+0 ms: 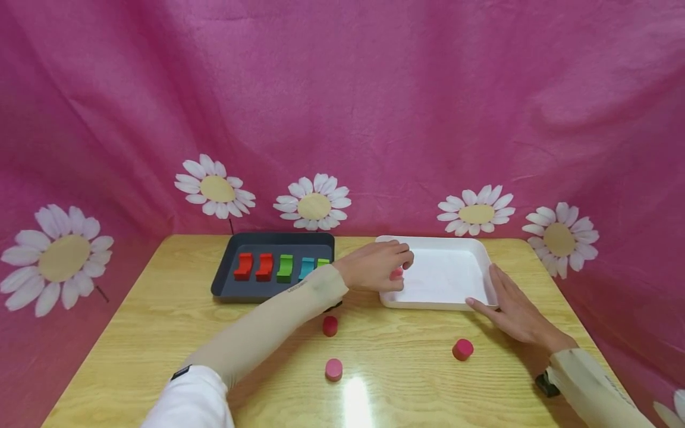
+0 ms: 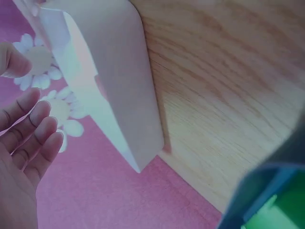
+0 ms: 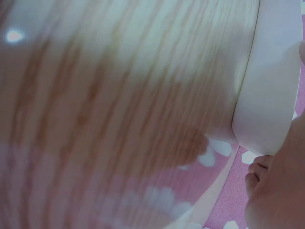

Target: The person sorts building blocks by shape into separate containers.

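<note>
My left hand (image 1: 377,266) reaches over the left end of a white tray (image 1: 428,306). In the left wrist view its fingers (image 2: 28,138) are loosely bent, the thumb stands apart, and nothing lies between them. A small pink piece (image 1: 396,273) shows beside these fingers at the tray's left side, partly hidden by the hand. At the tray's right end, my right hand (image 1: 516,309) grips the wall, thumb at the front corner and fingers along the outer side. The right wrist view shows this hand at the end of the tray (image 3: 267,86).
A dark tray (image 1: 222,285) at the left holds several notched blocks: red (image 1: 243,267), green (image 1: 285,268) and blue (image 1: 307,268). Near the front lie a red cylinder (image 1: 330,326), a pink cylinder (image 1: 334,370) and another red cylinder (image 1: 462,349). Pink flowered cloth (image 1: 374,148) surrounds the table.
</note>
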A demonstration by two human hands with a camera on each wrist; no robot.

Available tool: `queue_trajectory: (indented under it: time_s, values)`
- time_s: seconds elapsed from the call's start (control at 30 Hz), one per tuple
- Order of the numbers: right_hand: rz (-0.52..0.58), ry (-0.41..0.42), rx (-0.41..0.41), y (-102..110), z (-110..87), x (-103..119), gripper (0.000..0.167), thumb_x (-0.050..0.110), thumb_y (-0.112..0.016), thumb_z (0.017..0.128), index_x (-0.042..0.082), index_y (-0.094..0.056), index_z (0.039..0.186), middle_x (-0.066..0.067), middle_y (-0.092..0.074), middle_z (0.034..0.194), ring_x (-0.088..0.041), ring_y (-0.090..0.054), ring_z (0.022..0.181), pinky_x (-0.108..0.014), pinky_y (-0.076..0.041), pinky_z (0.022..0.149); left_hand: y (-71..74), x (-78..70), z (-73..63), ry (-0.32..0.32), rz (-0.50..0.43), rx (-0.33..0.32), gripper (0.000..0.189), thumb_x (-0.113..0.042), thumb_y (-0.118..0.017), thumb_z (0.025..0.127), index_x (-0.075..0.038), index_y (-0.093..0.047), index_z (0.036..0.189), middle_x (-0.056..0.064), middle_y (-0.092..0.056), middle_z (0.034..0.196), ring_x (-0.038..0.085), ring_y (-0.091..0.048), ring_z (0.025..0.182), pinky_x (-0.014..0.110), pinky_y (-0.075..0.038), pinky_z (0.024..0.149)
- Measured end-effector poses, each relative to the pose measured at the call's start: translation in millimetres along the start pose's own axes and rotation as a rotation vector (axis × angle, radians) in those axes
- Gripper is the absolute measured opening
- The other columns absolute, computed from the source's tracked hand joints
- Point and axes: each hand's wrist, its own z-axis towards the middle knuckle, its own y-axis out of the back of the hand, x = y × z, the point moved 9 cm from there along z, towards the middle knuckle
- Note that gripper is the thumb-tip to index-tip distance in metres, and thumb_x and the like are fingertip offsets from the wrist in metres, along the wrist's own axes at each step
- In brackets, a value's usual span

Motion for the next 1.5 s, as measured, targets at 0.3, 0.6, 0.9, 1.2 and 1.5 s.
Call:
queue_trajectory:
  time_s: [0.3, 0.6, 0.9, 1.2, 1.5]
  values:
    - [-0.005, 0.011, -0.008, 1, 0.5, 3, 0.114, 0.064, -0.059, 0.103, 0.004, 0.013, 0.170, -0.033, 0.000, 0.175, -0.058, -0.009, 0.158, -0.081, -0.016, 0.119, 23.4, -15.5, -46.5, -0.056, 0.022, -0.084, 0.027, -0.035, -0.065, 0.099, -0.017, -0.067, 0.118, -0.007, -0.061, 0.110, 0.010, -0.054, 0.100, 0.024, -0.048, 0.092]
    - [-0.002, 0.014, -0.005, 1, -1.8, 2, 0.114, 0.063, -0.059, 0.103, 0.000, 0.009, 0.169, -0.032, 0.001, 0.176, -0.057, -0.008, 0.159, -0.081, -0.015, 0.120, 27.3, -27.7, -92.0, -0.037, -0.054, -0.100, 0.024, -0.031, -0.066, 0.099, -0.016, -0.065, 0.118, -0.003, -0.064, 0.112, 0.009, -0.055, 0.103, 0.026, -0.051, 0.095]
    - [-0.004, 0.002, 0.006, -1, -1.2, 0, 0.114, 0.064, -0.058, 0.103, 0.002, 0.012, 0.169, -0.032, 0.001, 0.175, -0.058, -0.008, 0.158, -0.081, -0.015, 0.119, 27.7, -30.6, -127.5, 0.012, -0.113, -0.121, 0.026, -0.032, -0.069, 0.099, -0.016, -0.066, 0.119, -0.004, -0.061, 0.115, 0.009, -0.054, 0.106, 0.026, -0.053, 0.092]
    - [-0.003, 0.003, -0.001, 0, -1.1, 2, 0.114, 0.064, -0.058, 0.103, 0.005, 0.014, 0.170, -0.032, 0.001, 0.176, -0.057, -0.009, 0.159, -0.081, -0.017, 0.119, 20.3, -27.5, -155.5, 0.075, -0.151, -0.137, 0.027, -0.027, -0.072, 0.097, -0.017, -0.065, 0.121, -0.001, -0.063, 0.119, 0.010, -0.054, 0.106, 0.025, -0.054, 0.097]
    - [-0.009, -0.004, 0.005, 0, -0.1, 2, 0.115, 0.066, -0.058, 0.103, 0.003, 0.011, 0.170, -0.032, 0.001, 0.176, -0.057, -0.009, 0.158, -0.081, -0.017, 0.119, 3.1, -22.3, -171.9, 0.127, -0.142, -0.075, 0.032, -0.033, -0.073, 0.095, -0.018, -0.068, 0.123, -0.006, -0.061, 0.120, 0.011, -0.053, 0.107, 0.030, -0.053, 0.101]
